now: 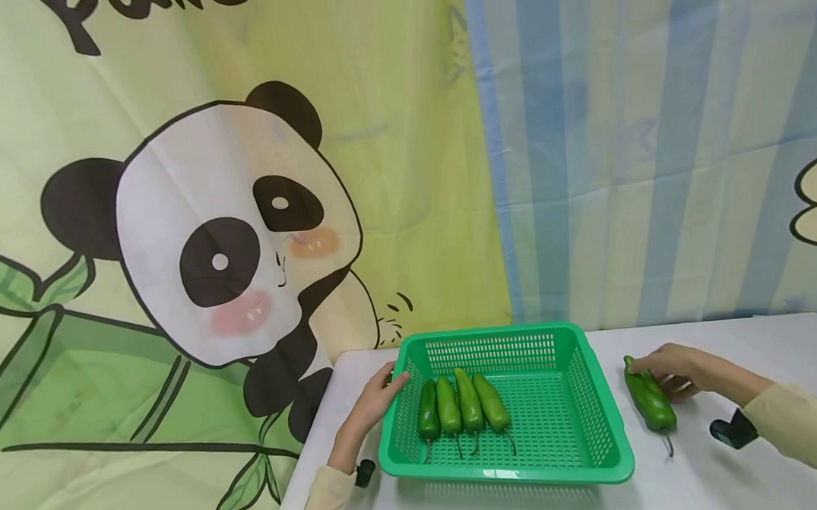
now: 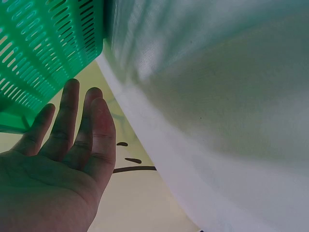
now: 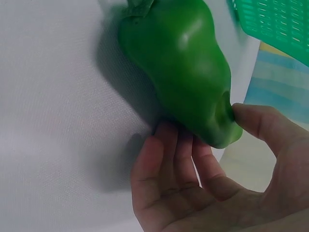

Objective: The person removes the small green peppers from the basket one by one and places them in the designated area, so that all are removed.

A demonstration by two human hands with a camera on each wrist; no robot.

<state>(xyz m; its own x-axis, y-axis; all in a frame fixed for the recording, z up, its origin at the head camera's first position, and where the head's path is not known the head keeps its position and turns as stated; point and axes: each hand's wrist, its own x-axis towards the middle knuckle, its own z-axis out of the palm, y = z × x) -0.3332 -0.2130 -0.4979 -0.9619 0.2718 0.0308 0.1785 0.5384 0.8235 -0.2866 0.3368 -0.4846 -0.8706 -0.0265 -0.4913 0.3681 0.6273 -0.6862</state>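
Note:
A green plastic basket (image 1: pixel 507 475) with slotted walls stands on the table, and several green peppers (image 1: pixel 471 404) lie side by side in its left half, stems toward the near side. My left hand (image 1: pixel 372 403) holds the basket's left rim, thumb over the top. In the left wrist view, the other fingers (image 2: pixel 99 130) reach up along the outside wall; the thumb is hidden. Right of the basket, my right hand (image 1: pixel 675 369) pinches another green pepper (image 1: pixel 650 400) by its far, stemless end. In the right wrist view, the thumb presses one side and the fingers curl beneath.
The white table (image 1: pixel 720 340) extends to the right of the basket, and its left edge runs close by the left forearm. Behind it hangs a printed curtain (image 1: pixel 412 171) with a panda and stripes. Each wrist carries a small black device (image 1: pixel 734 429).

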